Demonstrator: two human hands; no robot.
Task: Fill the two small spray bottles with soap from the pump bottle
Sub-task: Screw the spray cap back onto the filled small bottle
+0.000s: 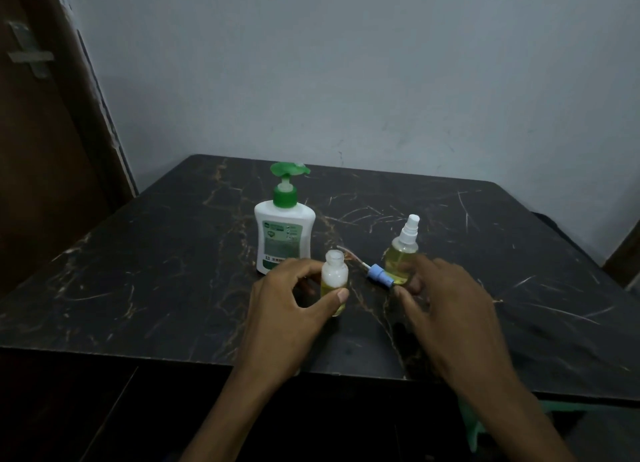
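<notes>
A white pump bottle (284, 233) with a green pump head stands on the dark marble table (173, 271). In front of it stands a small uncapped spray bottle (334, 274), holding yellowish liquid with white foam above; my left hand (294, 309) grips it between thumb and fingers. To its right lies a blue spray cap (380, 277) with its thin tube pointing up-left. My right hand (446, 309) reaches over the cap, fingertips at its right end; whether it pinches the cap I cannot tell. Behind stands a second small spray bottle (403, 254), capped in white, filled with yellowish liquid.
A pale wall rises behind the table. A brown door (41, 150) stands at the left. Something green (485, 423) shows below the table's front edge at the right. Bare tabletop lies to the left and far right of the bottles.
</notes>
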